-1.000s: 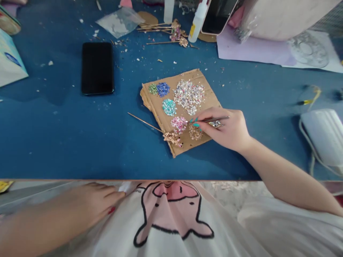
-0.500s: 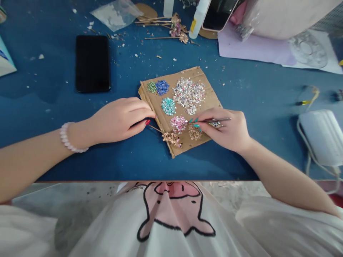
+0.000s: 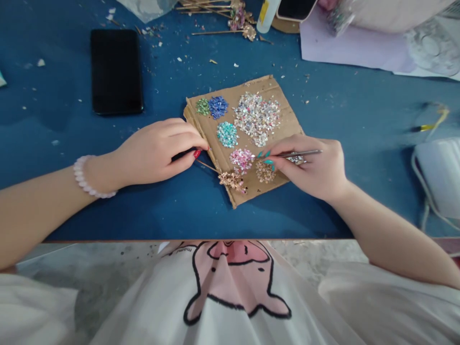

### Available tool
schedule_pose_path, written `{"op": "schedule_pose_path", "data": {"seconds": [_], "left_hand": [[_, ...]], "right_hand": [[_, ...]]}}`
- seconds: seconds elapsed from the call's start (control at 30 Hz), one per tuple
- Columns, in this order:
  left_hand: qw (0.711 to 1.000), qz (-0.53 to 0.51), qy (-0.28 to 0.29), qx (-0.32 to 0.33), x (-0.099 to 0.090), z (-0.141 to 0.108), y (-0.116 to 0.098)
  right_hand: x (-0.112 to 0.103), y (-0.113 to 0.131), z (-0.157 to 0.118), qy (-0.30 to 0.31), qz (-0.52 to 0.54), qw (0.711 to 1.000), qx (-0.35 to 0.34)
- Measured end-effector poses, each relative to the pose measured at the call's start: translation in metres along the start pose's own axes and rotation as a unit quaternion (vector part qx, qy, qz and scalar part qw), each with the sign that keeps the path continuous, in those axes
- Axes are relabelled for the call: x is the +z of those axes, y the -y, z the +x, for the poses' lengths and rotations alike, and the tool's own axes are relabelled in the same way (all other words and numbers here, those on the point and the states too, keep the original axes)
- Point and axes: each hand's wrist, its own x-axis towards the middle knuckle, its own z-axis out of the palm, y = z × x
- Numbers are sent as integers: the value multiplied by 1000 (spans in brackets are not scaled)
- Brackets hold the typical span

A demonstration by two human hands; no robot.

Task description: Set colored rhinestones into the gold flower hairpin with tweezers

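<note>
A gold hairpin with a flowered head rests over the lower left edge of a piece of cardboard. My left hand pinches its thin stem at the cardboard's left side. Slim metal tweezers lie in the grip of my right hand, their tip at the right side of a pink rhinestone pile. Just under my right fingertips is a gold-brown pile. Further up are turquoise, blue, green and large silvery piles. Another glittery pile is partly hidden behind my right hand.
A black tablet-like device lies at the left. Several gold hairpins, a white bottle and a phone are at the back. Lilac paper lies back right, and a white corded device stands at the right.
The view has shifted slightly, so the table things sit a little higher. Both hands keep their grips, and the tweezers' tip stays beside the pink pile.
</note>
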Motion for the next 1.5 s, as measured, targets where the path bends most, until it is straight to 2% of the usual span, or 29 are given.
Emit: {"op": "schedule_pose_path", "data": {"seconds": [0.33,0.57,0.63,0.8,0.87,1.1,1.2,1.37,1.5], "left_hand": [[1000,10,6,22,-1,-1,1],[998,47,1,31,1,-6,4],[999,34,18,33,1,-5,3],[998,6,29,63,-1,-2,0],[997,9,30,71,-1,-1,0],[996,19,51,64,-2,-1,1],[997,15,54,56,-2,-1,1],[996,24,65,61,-3,-1,1],[997,3,63,52,-3,1,1]], "right_hand": [[-2,2,0,25,-27,999,26],[-7,6,-2,26,-32,999,1],[-8,6,-2,32,-40,998,-25],[-7,3,-1,55,-39,980,-189],[-6,2,-1,62,-41,975,-208],[-7,3,-1,127,-54,986,-93],[-8,5,-1,106,-58,990,-72],[-8,6,-2,34,-79,996,-8],[-5,3,-2,29,-63,998,-1]]}}
